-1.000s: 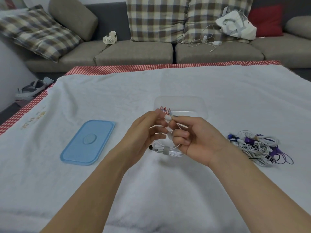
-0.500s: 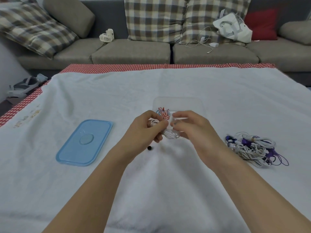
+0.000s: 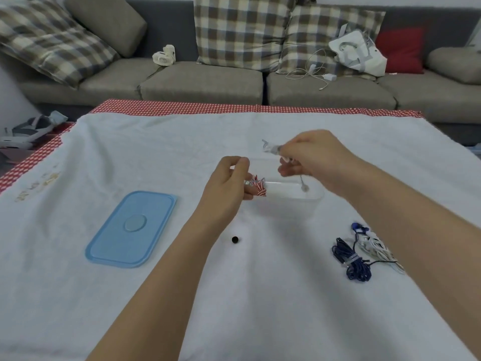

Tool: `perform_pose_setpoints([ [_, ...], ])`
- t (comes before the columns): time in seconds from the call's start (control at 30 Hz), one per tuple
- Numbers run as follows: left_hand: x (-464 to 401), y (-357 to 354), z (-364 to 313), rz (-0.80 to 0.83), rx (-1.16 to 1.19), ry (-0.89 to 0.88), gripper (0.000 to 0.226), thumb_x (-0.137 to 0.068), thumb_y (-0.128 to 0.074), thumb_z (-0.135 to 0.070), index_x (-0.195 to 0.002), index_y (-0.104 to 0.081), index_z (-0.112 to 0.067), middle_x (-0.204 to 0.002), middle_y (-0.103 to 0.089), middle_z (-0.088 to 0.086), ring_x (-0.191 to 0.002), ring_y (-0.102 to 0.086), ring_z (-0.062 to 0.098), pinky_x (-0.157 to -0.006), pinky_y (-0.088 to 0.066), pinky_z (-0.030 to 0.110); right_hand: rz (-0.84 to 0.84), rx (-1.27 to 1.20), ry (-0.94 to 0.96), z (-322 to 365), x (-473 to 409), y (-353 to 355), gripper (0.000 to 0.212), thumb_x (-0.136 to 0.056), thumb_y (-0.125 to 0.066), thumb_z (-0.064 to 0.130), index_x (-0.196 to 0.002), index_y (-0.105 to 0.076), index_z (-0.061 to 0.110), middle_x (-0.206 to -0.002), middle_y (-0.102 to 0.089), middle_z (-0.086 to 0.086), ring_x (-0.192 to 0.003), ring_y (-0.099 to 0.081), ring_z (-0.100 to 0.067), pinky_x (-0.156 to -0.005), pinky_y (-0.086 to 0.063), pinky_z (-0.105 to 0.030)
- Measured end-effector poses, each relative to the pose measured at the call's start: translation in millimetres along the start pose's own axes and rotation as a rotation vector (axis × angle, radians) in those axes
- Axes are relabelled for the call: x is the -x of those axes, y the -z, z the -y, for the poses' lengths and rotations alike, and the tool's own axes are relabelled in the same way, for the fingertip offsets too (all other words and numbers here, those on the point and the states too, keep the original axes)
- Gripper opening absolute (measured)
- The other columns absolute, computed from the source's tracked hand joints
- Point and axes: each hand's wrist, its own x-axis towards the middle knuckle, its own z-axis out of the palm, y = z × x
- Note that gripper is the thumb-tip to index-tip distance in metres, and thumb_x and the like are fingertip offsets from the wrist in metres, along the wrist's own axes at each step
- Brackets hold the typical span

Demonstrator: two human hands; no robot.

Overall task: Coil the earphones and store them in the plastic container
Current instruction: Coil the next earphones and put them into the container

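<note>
My right hand (image 3: 316, 158) pinches a blurred bundle of white earphones (image 3: 270, 148) above the clear plastic container (image 3: 289, 204) in the middle of the white cloth. One earbud (image 3: 304, 188) dangles from that hand into the container's opening. Red-and-white earphones (image 3: 259, 188) lie at the container's left end. My left hand (image 3: 229, 182) hovers with curled fingers right beside them, at the container's left edge; whether it holds anything is hidden by the fingers.
A blue lid (image 3: 131, 230) lies flat on the left. A small black ear tip (image 3: 235, 239) sits loose on the cloth. Dark blue and white earphones (image 3: 360, 254) are piled at the right, partly behind my right forearm. A sofa stands beyond the table.
My right hand has carried the white earphones up and to the right, over the container. My left hand has let go of them and stays by the container's left end.
</note>
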Motion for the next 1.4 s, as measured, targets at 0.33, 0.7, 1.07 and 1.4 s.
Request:
perform_pose_setpoints([
  [0.33,0.0,1.6,18.6,0.039,-0.346,-0.056,0.03,-0.105,-0.048,-0.039,-0.131,-0.054,-0.026,-0.12,-0.06,-0.007,-0.098,-0.066,0.013,-0.079,-0.048,0.029,0.269,0.68,-0.156,-34.1,-45.6,-38.5,0.025,-0.093,-0.057,0.014,-0.113,-0.065,0.001,-0.111,-0.069,-0.017,-0.093,-0.071,-0.03,-0.084,-0.057,-0.035],
  [0.7,6.7,-12.0,31.7,0.064,-0.604,-0.036,0.045,-0.102,-0.052,-0.039,-0.143,-0.043,-0.021,-0.13,-0.039,0.004,-0.109,-0.06,0.024,-0.087,-0.049,0.034,0.388,1.042,-0.093,-28.7,-25.4,-25.2,0.051,-0.107,-0.031,0.035,-0.151,-0.037,0.011,-0.153,-0.041,-0.01,-0.133,-0.046,-0.029,-0.098,-0.041,-0.032],
  [1.07,14.8,-17.8,32.8,0.076,-0.629,-0.011,0.055,-0.101,-0.054,-0.038,-0.15,-0.035,-0.021,-0.142,-0.032,0.006,-0.124,-0.051,0.027,-0.097,-0.052,0.046,0.37,0.894,-0.057,-48.9,-24.7,-14.4,0.029,-0.1,-0.043,0.02,-0.072,-0.044,0.013,-0.075,-0.043,-0.004,-0.064,-0.038,-0.019,-0.052,-0.025,-0.029],
  [1.4,12.0,-12.9,37.0,0.105,-0.654,-0.027,0.059,-0.1,-0.055,-0.035,-0.152,-0.03,-0.021,-0.144,-0.032,0.006,-0.127,-0.05,0.025,-0.1,-0.045,0.035,0.298,0.928,-0.055,-54.1,-39.1,-13.5,0.034,-0.101,-0.041,0.029,-0.088,-0.062,0.006,-0.094,-0.057,-0.009,-0.083,-0.05,-0.025,-0.064,-0.035,-0.029],
])
